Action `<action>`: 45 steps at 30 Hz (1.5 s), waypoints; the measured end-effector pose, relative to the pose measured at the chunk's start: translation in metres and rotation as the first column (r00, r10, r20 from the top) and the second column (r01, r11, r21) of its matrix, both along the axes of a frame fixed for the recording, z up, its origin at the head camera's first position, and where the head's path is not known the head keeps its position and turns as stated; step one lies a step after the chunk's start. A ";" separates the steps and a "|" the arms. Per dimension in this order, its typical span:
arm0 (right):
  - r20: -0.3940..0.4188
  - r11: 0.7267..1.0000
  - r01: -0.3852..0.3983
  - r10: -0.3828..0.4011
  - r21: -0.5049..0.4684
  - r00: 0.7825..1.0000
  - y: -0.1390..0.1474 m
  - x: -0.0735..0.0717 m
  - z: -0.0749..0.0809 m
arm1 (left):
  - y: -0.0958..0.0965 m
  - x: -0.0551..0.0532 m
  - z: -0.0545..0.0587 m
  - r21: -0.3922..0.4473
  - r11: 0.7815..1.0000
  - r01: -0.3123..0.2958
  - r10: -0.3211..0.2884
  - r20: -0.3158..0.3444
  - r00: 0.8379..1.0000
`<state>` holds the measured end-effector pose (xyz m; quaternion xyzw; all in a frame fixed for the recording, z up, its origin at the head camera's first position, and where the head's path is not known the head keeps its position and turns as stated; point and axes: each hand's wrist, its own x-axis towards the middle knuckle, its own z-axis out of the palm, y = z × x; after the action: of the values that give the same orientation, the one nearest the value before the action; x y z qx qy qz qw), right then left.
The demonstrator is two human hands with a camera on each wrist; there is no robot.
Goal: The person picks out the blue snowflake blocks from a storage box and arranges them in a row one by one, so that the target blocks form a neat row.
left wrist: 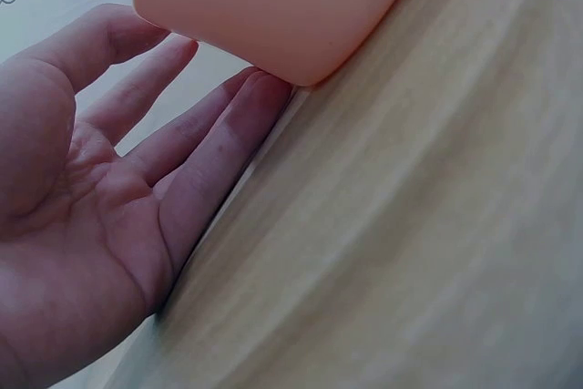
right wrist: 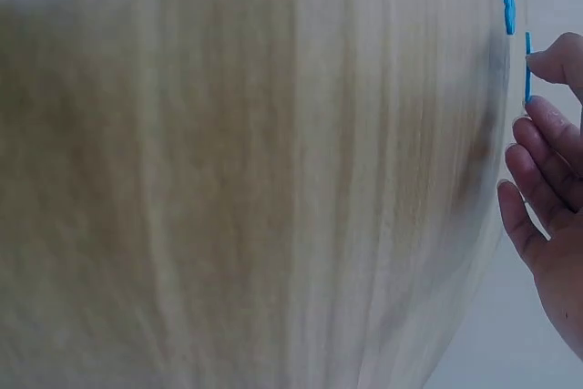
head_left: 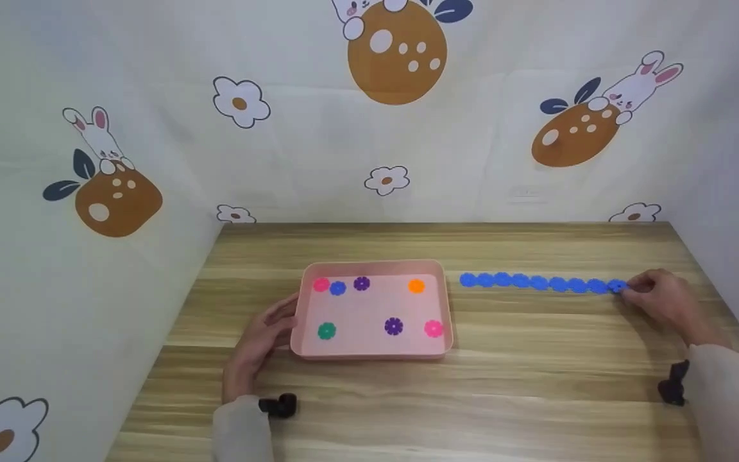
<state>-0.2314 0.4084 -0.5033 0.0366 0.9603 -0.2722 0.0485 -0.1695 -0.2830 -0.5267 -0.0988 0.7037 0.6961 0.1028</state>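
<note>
At the right end of a row of blue flower-shaped discs [head_left: 539,283], my right hand [head_left: 664,301] pinches one blue disc [head_left: 616,286] between thumb and forefinger. In the right wrist view that disc [right wrist: 527,66] appears edge-on, slightly raised off the table, and the other fingers of the hand [right wrist: 556,179] are loosely spread. My left hand [head_left: 263,337] rests against the left wall of a pink tray [head_left: 369,357]. Seen from the left wrist, this hand [left wrist: 118,179] has its fingers relaxed and stretched out, their tips touching the tray's corner [left wrist: 273,15].
Inside the tray lie a few loose discs: two pink, two purple, one blue [head_left: 338,288], one orange [head_left: 416,286] and one green [head_left: 326,331]. The wooden table [head_left: 504,398] ends at a patterned curtain [head_left: 305,147] behind and at the sides.
</note>
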 end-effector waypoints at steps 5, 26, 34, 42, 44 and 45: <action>0.003 1.000 0.006 -0.006 0.005 1.000 0.000 -0.002 -0.001 | 0.000 0.000 0.000 0.003 1.000 0.000 0.000 -0.014 1.000; -0.147 0.989 -0.148 0.144 -0.018 0.979 -0.058 -0.020 0.045 | 0.001 -0.001 -0.002 -0.007 1.000 -0.015 0.015 0.017 1.000; -0.236 0.955 -0.296 0.280 -0.034 0.931 -0.117 -0.033 0.068 | 0.001 0.000 -0.003 -0.011 1.000 -0.006 0.006 -0.006 1.000; -0.274 0.903 -0.422 0.389 -0.073 0.879 -0.176 -0.045 0.071 | 0.001 0.000 -0.003 -0.021 1.000 -0.013 0.014 0.028 1.000; -0.274 0.889 -0.449 0.411 -0.093 0.870 -0.190 -0.048 0.069 | 0.002 0.000 -0.003 -0.023 1.000 -0.013 0.014 0.026 1.000; -0.272 0.880 -0.463 0.422 -0.104 0.865 -0.197 -0.048 0.068 | 0.002 0.000 -0.004 -0.027 1.000 -0.011 0.012 0.026 1.000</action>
<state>-0.2796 0.2111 -0.4353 -0.2226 0.9155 -0.3350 -0.0044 -0.1694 -0.2809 -0.5303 -0.1134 0.7109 0.6858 0.1067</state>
